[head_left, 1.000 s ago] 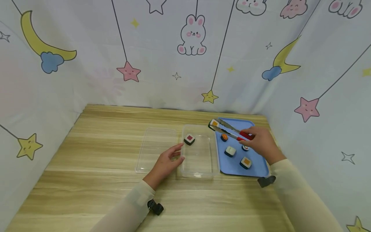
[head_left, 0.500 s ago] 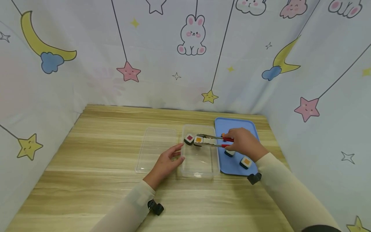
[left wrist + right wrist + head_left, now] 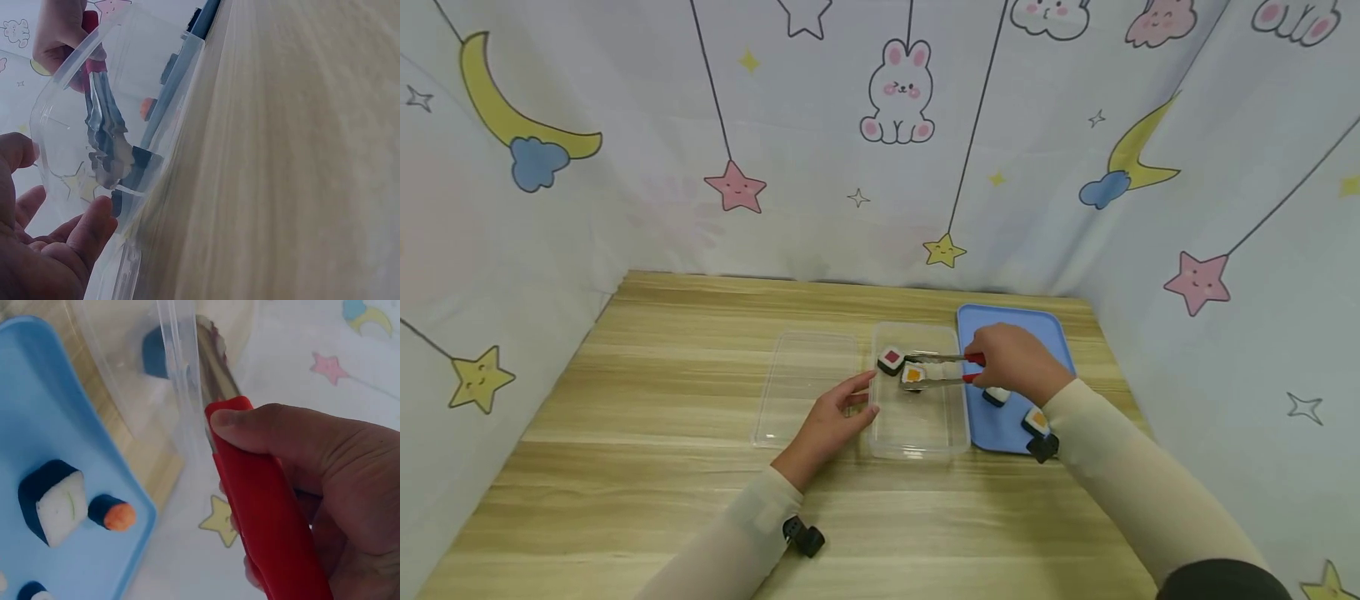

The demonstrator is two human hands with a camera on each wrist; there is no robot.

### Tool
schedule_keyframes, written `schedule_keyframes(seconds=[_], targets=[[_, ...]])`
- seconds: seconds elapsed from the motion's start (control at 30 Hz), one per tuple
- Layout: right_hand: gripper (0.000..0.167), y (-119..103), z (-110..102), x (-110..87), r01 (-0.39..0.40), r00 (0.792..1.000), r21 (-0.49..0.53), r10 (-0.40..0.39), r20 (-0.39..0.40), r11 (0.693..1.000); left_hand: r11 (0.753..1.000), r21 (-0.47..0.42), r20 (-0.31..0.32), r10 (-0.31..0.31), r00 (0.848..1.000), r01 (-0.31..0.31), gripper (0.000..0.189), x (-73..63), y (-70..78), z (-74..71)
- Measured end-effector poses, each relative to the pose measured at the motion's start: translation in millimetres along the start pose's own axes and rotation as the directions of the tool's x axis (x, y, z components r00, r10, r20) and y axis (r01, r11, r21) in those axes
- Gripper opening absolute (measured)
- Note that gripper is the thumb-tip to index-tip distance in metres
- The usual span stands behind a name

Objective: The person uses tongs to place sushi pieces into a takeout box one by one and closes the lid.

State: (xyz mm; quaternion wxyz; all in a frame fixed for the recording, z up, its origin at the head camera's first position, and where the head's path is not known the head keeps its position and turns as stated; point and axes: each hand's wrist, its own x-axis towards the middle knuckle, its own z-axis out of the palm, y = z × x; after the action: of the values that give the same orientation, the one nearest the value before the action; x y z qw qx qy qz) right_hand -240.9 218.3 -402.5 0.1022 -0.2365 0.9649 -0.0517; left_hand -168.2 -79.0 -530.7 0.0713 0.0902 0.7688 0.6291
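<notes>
My right hand [image 3: 1018, 360] grips red-handled metal tongs [image 3: 256, 506], thumb along the near handle. Between the tong tips, inside the clear plastic box [image 3: 917, 433], is a toy sushi roll [image 3: 913, 375] with an orange centre. A second roll [image 3: 891, 360] with a dark red centre sits beside it, at the box's left side. My left hand [image 3: 827, 421] rests with loosely extended fingers against the box's left wall. In the left wrist view, its thumb [image 3: 94, 231] and fingers lie close to the clear wall, with the tongs reaching in beyond.
Right of the box lies a blue tray [image 3: 992, 437] holding several toy sushi pieces, among them a white-topped roll [image 3: 62, 506] and a small orange-topped piece [image 3: 119, 515]. A clear lid [image 3: 805, 375] lies left of the box. A printed curtain [image 3: 820, 233] encloses the wooden table [image 3: 662, 467].
My right hand has carried the orange-centred roll in the tongs from over the tray leftward into the box, then slightly nearer to me. My left hand has stayed in place.
</notes>
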Motion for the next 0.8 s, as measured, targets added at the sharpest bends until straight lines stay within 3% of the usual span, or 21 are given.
schedule_keyframes(seconds=[0.17, 0.3, 0.4, 0.57, 0.8], targets=[[0.040, 15, -6, -12.7, -0.019, 0.999, 0.059, 0.022, -0.050, 0.998, 1.000, 0.007, 0.006, -0.008, 1.000, 0.008, 0.058, -0.7, -1.1, 0.7], [0.055, 45, -9, -28.1, -0.102, 0.987, 0.164, 0.121, -0.110, 0.981, 1.000, 0.006, 0.007, -0.012, 1.000, 0.012, 0.058, -0.5, -1.3, 0.5], [0.060, 71, -3, -40.1, -0.174, 0.969, 0.208, 0.206, -0.140, 0.962, 1.000, 0.013, 0.002, -0.008, 1.000, 0.008, 0.057, -0.2, -0.8, 0.2], [0.060, 103, 18, -57.8, -0.231, 0.951, 0.278, 0.278, -0.139, 0.932, 1.000, 0.012, -0.004, -0.001, 1.000, 0.001, 0.056, 0.0, -1.9, -0.1], [0.055, 110, 45, -71.5, -0.282, 0.935, 0.318, 0.333, -0.119, 0.905, 1.000, 0.025, -0.004, -0.008, 1.000, 0.008, 0.057, 0.3, -3.1, 0.7]])
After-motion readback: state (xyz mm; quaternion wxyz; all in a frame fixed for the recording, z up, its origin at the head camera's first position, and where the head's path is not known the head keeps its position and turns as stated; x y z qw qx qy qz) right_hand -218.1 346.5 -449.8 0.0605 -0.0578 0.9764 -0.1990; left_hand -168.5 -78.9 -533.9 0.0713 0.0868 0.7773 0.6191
